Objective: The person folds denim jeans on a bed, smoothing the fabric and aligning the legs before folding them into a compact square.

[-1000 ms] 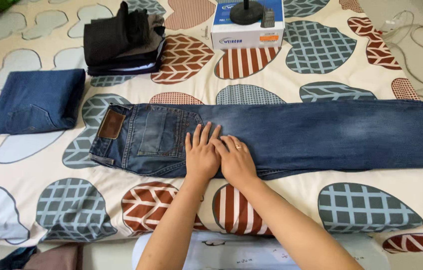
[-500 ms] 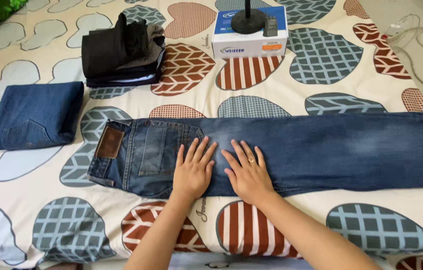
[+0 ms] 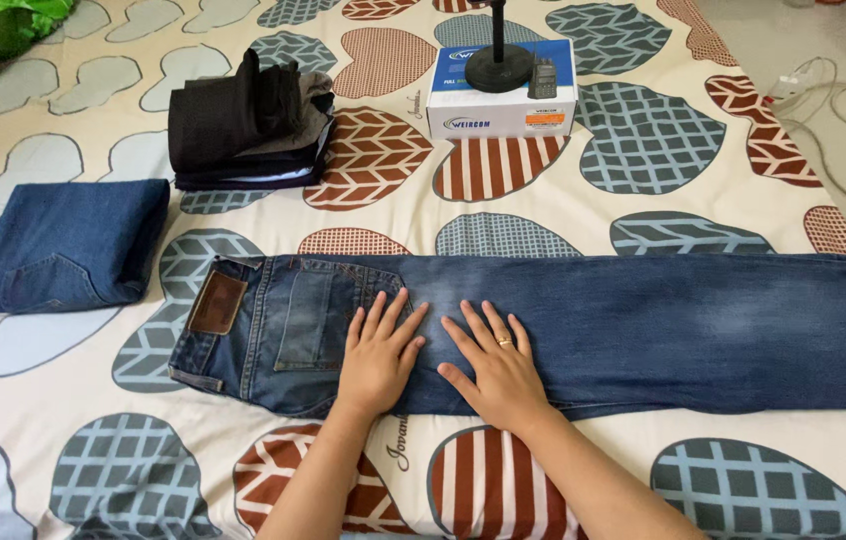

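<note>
A pair of blue jeans (image 3: 643, 330) lies flat across the bed, folded lengthwise, its waist with a brown patch at the left and the legs running off to the right. My left hand (image 3: 378, 352) rests palm down on the seat, next to the back pocket, fingers spread. My right hand (image 3: 496, 365), with a ring on one finger, presses flat on the thigh part just to the right of it. Neither hand grips the cloth.
A folded pair of blue jeans (image 3: 68, 245) sits at the left. A stack of dark folded clothes (image 3: 243, 125) lies behind it. A white and blue box (image 3: 503, 95) with a black stand on it sits at the back. The bedsheet (image 3: 643, 150) has a heart pattern; cables (image 3: 843, 110) lie far right.
My two hands, side by side and touching a second ago, have slid apart and spread flat on the jeans. The view has tilted a little, so everything sits lower in frame.
</note>
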